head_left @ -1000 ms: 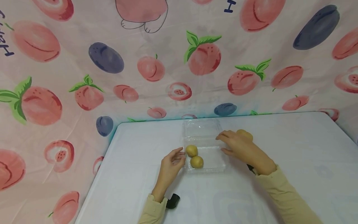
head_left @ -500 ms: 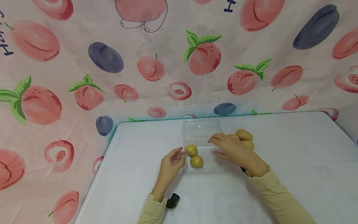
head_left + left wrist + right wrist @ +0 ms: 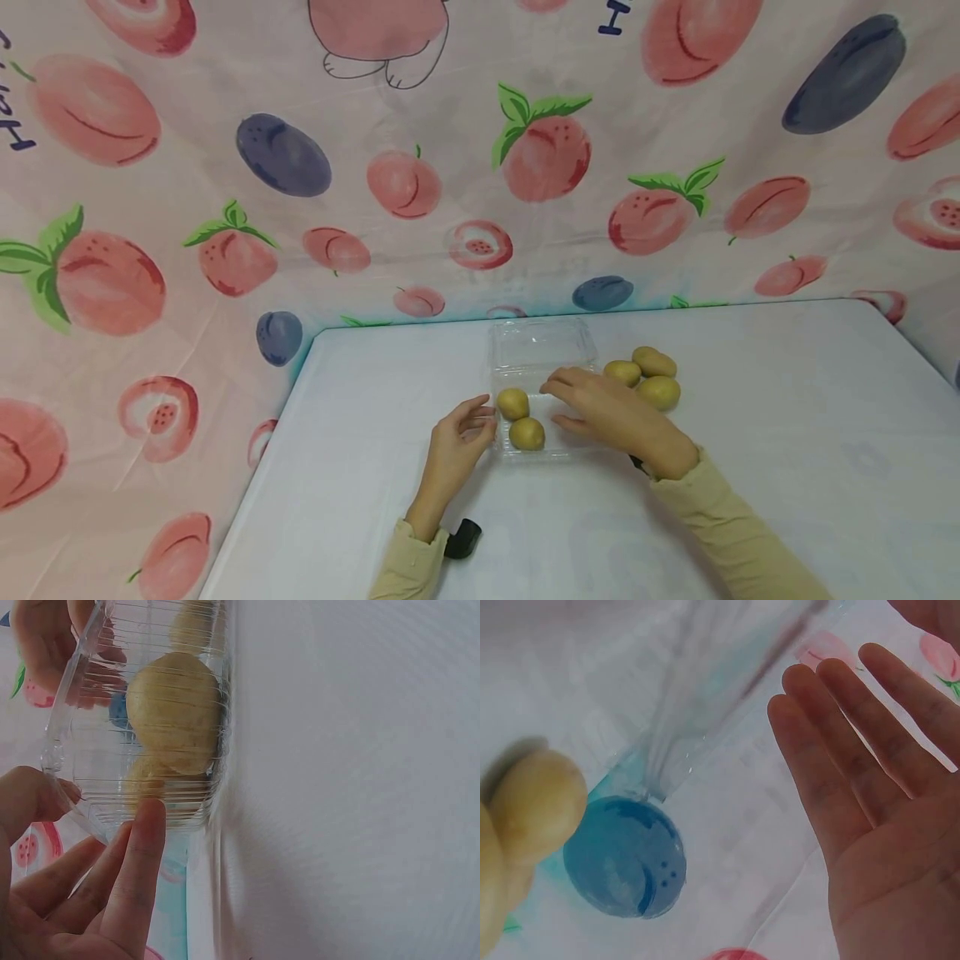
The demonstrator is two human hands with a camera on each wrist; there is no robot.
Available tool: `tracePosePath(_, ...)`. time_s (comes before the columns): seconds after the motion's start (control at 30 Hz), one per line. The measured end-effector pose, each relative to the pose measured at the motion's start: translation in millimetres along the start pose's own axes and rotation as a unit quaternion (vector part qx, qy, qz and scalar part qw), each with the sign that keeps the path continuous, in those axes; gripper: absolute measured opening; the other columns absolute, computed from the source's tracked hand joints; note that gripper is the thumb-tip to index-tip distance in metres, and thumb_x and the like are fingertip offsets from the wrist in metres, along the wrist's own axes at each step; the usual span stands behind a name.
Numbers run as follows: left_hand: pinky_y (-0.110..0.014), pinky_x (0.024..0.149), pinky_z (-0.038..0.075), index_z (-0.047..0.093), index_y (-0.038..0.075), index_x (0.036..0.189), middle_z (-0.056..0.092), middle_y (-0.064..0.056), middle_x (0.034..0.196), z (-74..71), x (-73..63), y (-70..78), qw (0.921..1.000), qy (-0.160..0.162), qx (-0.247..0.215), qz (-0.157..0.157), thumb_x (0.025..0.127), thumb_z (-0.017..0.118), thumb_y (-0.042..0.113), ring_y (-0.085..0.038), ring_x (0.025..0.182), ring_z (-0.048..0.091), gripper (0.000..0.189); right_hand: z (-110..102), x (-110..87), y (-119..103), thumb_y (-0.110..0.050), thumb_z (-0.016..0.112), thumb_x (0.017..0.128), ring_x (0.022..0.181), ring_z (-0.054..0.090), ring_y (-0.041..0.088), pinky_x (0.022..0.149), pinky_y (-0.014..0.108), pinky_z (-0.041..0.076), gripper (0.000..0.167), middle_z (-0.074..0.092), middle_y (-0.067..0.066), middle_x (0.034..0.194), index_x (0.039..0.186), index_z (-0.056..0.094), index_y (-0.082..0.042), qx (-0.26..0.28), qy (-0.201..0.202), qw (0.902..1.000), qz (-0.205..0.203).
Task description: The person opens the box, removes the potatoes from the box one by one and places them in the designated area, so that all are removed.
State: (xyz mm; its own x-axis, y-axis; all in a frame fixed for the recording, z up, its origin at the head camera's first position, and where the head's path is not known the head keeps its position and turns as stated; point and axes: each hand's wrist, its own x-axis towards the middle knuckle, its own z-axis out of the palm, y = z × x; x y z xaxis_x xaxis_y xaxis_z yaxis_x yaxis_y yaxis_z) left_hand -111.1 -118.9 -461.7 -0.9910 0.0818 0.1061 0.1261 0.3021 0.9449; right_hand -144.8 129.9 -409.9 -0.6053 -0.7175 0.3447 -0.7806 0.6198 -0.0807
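A clear plastic hinged container [image 3: 551, 457] lies with its lid [image 3: 542, 343] folded back. Two yellow potatoes [image 3: 527, 433] sit along its left side. My left hand [image 3: 461, 433] is at the left wall, fingers relaxed; in the left wrist view its fingertips [image 3: 148, 819] meet the ribbed plastic, potatoes [image 3: 176, 712] showing through. Over the container's right half hovers my right hand [image 3: 618, 412], holding nothing. Its fingers [image 3: 855, 742] are straight and slightly spread in the right wrist view. Part of the container is hidden beneath this hand.
Three more potatoes [image 3: 658, 392] lie together on the white table [image 3: 795, 400], right of the container and just beyond the right hand. A fruit-printed cloth [image 3: 420, 100] hangs behind the table. The left wrist carries a black device [image 3: 462, 539].
My right hand has moved left and slightly toward me, from the container's right edge to over its interior, uncovering the three potatoes behind it. The left hand has stayed put.
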Motion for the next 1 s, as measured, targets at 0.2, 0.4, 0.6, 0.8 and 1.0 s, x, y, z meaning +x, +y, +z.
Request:
tracePosePath(0.2,-0.026,0.083,0.058,0.060,-0.001,0.131,0.070,-0.019,0.113,-0.1,-0.1,1.2,1.0000,0.003,0.004,0.007,0.093,0.066,0.006,-0.027,0.101,0.069,0.039,2.6,4.6,-5.3,-0.022,0.078,0.086,0.096,0.065,0.019,0.074,0.029,0.058,0.033,0.065,0.005,0.109,0.113,0.067,-0.006,0.005,-0.016,0.9998,-0.006)
tracePosePath(0.4,-0.023,0.083,0.057,0.060,0.000,0.131,0.070,-0.018,0.114,0.0,-0.8,2.1,1.0000,0.002,0.005,-0.004,0.093,0.066,0.007,-0.026,0.102,0.069,0.039,5.5,5.8,-8.6,-0.021,0.078,0.086,0.095,0.064,0.018,0.075,0.028,0.058,0.034,0.065,0.005,0.109,0.114,0.067,-0.006,0.019,-0.024,0.9995,-0.002)
tracePosePath(0.6,-0.024,0.083,0.057,0.061,0.000,0.131,0.070,-0.018,0.113,0.0,-1.1,2.1,1.0000,0.003,0.004,0.004,0.093,0.066,0.007,-0.026,0.101,0.069,0.039,8.8,7.4,-12.4,-0.021,0.078,0.086,0.094,0.064,0.017,0.076,0.028,0.057,0.033,0.064,0.006,0.107,0.112,0.067,-0.005,0.020,-0.027,0.9994,-0.007)
tracePosePath(0.8,-0.026,0.083,0.058,0.061,-0.002,0.130,0.070,-0.019,0.112,-0.2,-0.5,0.5,1.0000,0.003,0.001,0.008,0.093,0.066,0.007,-0.027,0.101,0.069,0.039,13.6,9.9,-16.6,-0.022,0.077,0.087,0.089,0.064,0.016,0.071,0.028,0.056,0.028,0.064,0.005,0.103,0.107,0.066,-0.006,0.031,-0.025,0.9990,-0.019)
tracePosePath(1.0,-0.024,0.083,0.057,0.060,-0.001,0.131,0.070,-0.018,0.113,-0.2,-0.7,1.3,1.0000,0.002,0.001,-0.004,0.093,0.066,0.007,-0.026,0.101,0.069,0.039,18.5,11.2,-17.7,-0.023,0.076,0.088,0.088,0.063,0.015,0.068,0.026,0.055,0.027,0.065,0.005,0.103,0.106,0.064,-0.006,0.033,-0.039,0.9986,-0.017)
